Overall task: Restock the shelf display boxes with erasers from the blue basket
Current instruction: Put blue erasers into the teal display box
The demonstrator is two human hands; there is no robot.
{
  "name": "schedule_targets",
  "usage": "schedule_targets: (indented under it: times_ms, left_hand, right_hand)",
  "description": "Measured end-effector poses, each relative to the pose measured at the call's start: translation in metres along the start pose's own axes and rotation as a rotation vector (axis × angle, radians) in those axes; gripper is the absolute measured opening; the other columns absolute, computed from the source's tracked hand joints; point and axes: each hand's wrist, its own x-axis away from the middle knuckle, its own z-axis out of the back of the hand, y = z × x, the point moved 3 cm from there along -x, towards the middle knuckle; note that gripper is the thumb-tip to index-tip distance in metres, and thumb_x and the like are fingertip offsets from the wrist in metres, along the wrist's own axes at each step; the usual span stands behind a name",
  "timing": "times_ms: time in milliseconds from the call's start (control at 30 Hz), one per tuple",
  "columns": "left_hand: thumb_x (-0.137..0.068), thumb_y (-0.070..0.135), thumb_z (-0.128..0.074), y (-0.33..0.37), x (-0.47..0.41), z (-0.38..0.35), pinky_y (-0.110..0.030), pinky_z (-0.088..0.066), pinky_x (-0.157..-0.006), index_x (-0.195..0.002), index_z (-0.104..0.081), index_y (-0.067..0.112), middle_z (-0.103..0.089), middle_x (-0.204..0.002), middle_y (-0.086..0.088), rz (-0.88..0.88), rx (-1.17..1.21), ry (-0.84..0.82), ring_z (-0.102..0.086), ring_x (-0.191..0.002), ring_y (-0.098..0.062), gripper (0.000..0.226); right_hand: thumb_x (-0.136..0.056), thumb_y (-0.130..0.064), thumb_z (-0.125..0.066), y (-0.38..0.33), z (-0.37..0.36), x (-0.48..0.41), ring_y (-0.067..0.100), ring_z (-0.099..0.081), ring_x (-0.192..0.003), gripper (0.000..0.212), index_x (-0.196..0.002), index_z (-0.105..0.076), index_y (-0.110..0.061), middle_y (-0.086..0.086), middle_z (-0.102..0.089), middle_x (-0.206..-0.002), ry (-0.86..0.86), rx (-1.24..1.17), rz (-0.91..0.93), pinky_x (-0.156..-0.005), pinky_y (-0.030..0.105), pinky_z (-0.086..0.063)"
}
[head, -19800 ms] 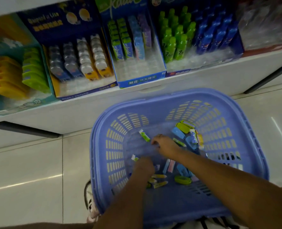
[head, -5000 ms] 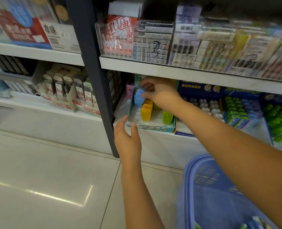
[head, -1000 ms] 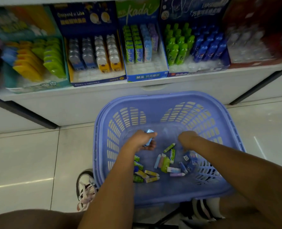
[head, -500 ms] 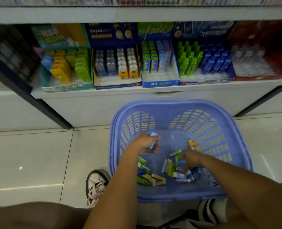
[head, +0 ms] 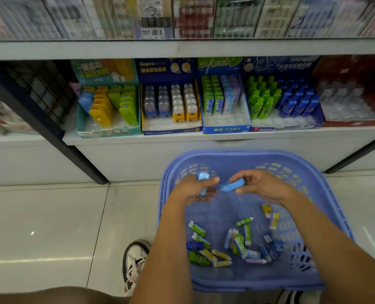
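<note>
The blue basket (head: 327, 200) stands on the floor below the shelf, with several loose erasers (head: 239, 246) scattered on its bottom. Over its far half, my left hand (head: 193, 189) grips a light blue eraser (head: 202, 177) in its curled fingers. My right hand (head: 263, 186) pinches a second blue eraser (head: 233, 186) and holds it close to the left hand. On the shelf stands a row of display boxes: a teal box (head: 107, 110) with blue, yellow and green erasers, a Gaspard box (head: 171, 106), a Kada box (head: 226, 126) and a box of green and blue bottle-shaped erasers (head: 281, 102).
A dark upright post (head: 39, 126) runs diagonally at the left of the shelf. Above is an upper shelf (head: 182, 49) packed with blurred packets. My shoe (head: 136, 262) rests on the glossy tile floor left of the basket. A red box (head: 353, 102) stands at far right.
My right hand came up from the basket bottom with a blue eraser and moved toward my left hand, which keeps its own blue eraser. The view tilted up.
</note>
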Motion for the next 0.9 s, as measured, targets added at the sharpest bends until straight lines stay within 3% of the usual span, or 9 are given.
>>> schedule_targets:
  times_ms: [100,167,267,367,433,533,767,900]
  left_hand:
    - [-0.084,0.016,-0.071,0.026,0.013,0.011,-0.025,-0.059,-0.064,-0.098,-0.064,0.001,-0.066,-0.085,-0.011,-0.101,0.111,-0.051,-0.069,-0.069,-0.014,0.022]
    - [-0.083,0.009,-0.07,0.045,0.024,0.023,-0.021,-0.056,-0.06,-0.085,-0.064,0.007,-0.064,-0.076,-0.006,-0.215,0.139,-0.029,-0.066,-0.063,-0.01,0.006]
    - [-0.081,0.003,-0.07,0.073,0.041,0.045,-0.02,-0.055,-0.057,-0.071,-0.061,0.014,-0.064,-0.064,0.001,-0.434,0.153,0.093,-0.063,-0.059,-0.007,0.017]
    - [-0.081,0.004,-0.071,0.093,0.061,0.067,-0.018,-0.053,-0.056,-0.084,-0.064,0.01,-0.066,-0.073,-0.001,-0.62,0.167,0.217,-0.065,-0.062,-0.007,0.009]
    - [-0.083,0.007,-0.07,0.101,0.072,0.083,-0.019,-0.053,-0.056,-0.098,-0.066,0.006,-0.068,-0.082,-0.004,-0.697,0.178,0.323,-0.067,-0.066,-0.006,0.016]
    - [-0.084,0.011,-0.069,0.109,0.084,0.107,-0.018,-0.053,-0.055,-0.094,-0.07,0.011,-0.071,-0.081,-0.001,-0.803,0.191,0.464,-0.067,-0.067,-0.006,0.01]
    - [-0.088,0.019,-0.065,0.099,0.092,0.174,-0.019,-0.052,-0.051,-0.084,-0.066,0.018,-0.07,-0.072,-0.001,-0.798,0.438,0.811,-0.068,-0.059,-0.011,0.004]
    - [-0.092,0.027,-0.06,0.077,0.09,0.199,-0.018,-0.052,-0.05,-0.096,-0.066,0.014,-0.072,-0.073,-0.001,-0.713,0.576,0.924,-0.067,-0.058,-0.009,0.014]
  right_hand:
    - [-0.075,-0.012,-0.074,-0.063,-0.015,0.002,0.007,-0.067,-0.094,0.024,-0.095,-0.073,-0.024,-0.003,-0.073,-0.102,-0.05,0.102,0.12,-0.083,0.018,-0.054]
    - [-0.078,-0.007,-0.071,-0.094,-0.026,0.0,0.005,-0.066,-0.101,0.031,-0.104,-0.07,-0.024,-0.006,-0.071,-0.108,-0.052,0.095,0.214,-0.082,0.015,-0.052]
    - [-0.077,0.0,-0.072,-0.129,-0.042,-0.004,0.006,-0.068,-0.096,0.041,-0.107,-0.065,-0.026,-0.007,-0.069,-0.107,0.069,0.04,0.334,-0.081,0.016,-0.054]
    - [-0.077,0.0,-0.072,-0.158,-0.063,-0.014,0.009,-0.07,-0.085,0.038,-0.103,-0.067,-0.027,-0.002,-0.072,-0.097,0.157,0.002,0.41,-0.074,0.017,-0.055]
    - [-0.078,0.001,-0.07,-0.177,-0.081,-0.022,0.01,-0.07,-0.084,0.037,-0.105,-0.066,-0.024,0.003,-0.071,-0.098,0.153,-0.027,0.457,-0.074,0.018,-0.055]
    - [-0.082,0.003,-0.066,-0.206,-0.108,-0.041,0.009,-0.069,-0.08,0.034,-0.103,-0.065,-0.023,0.005,-0.07,-0.096,0.143,-0.063,0.493,-0.072,0.018,-0.056]
    - [-0.087,0.0,-0.062,-0.268,-0.176,-0.1,0.014,-0.067,-0.08,0.023,-0.098,-0.062,-0.02,0.006,-0.066,-0.089,0.121,0.019,0.567,-0.066,0.018,-0.057]
    - [-0.086,-0.008,-0.065,-0.286,-0.211,-0.133,0.019,-0.067,-0.084,0.024,-0.1,-0.061,-0.027,0.003,-0.068,-0.093,0.16,0.249,0.664,-0.077,0.031,-0.057]
